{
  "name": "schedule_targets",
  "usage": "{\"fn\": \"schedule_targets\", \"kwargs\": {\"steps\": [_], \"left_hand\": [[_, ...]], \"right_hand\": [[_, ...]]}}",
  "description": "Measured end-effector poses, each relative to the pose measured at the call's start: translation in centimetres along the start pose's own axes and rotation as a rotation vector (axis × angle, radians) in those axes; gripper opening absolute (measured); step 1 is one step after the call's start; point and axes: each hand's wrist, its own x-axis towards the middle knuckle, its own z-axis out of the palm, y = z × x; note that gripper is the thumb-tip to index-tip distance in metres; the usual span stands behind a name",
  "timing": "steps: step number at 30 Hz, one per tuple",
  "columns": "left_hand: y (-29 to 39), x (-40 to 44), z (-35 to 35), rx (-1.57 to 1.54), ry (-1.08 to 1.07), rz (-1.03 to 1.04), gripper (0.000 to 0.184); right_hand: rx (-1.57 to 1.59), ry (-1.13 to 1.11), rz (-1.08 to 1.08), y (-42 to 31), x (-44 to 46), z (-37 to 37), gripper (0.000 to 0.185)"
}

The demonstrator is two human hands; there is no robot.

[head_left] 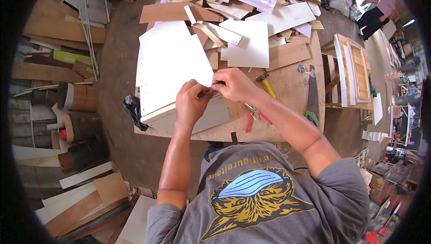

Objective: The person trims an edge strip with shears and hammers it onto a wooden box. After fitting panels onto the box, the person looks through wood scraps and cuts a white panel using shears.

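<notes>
My left hand (192, 99) and my right hand (233, 84) meet at the near right corner of a white panel (173, 58). Fingertips of both are pinched together and nearly touch; whatever they hold between them is too small or hidden to make out. The panel forms the top of a box-like piece, with a pale wood edge and a grey-white front board (213, 115) below it. Right of the hands lie a hammer with a yellow handle (268, 88) and pliers with red handles (248, 122).
Scrap boards (251, 42) pile up across the table's far side. A handsaw (313, 91) lies near the right edge, a black plastic bag (133, 110) at the left corner. Framed wooden panels (354, 69) stand to the right. Another person (380, 10) is at the far right.
</notes>
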Motion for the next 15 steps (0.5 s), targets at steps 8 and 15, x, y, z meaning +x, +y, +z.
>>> {"fn": "schedule_targets", "kwargs": {"steps": [8, 15], "left_hand": [[0.2, 1.9, -0.6, -0.016, -0.190, -0.172, 0.019], [0.2, 1.8, -0.5, -0.006, -0.186, -0.197, 0.016]], "right_hand": [[-0.033, -0.025, 0.068, -0.3, 1.0, 0.0, 0.016], [-0.151, 0.056, -0.068, 0.1, 0.5, 0.4, 0.018]]}}
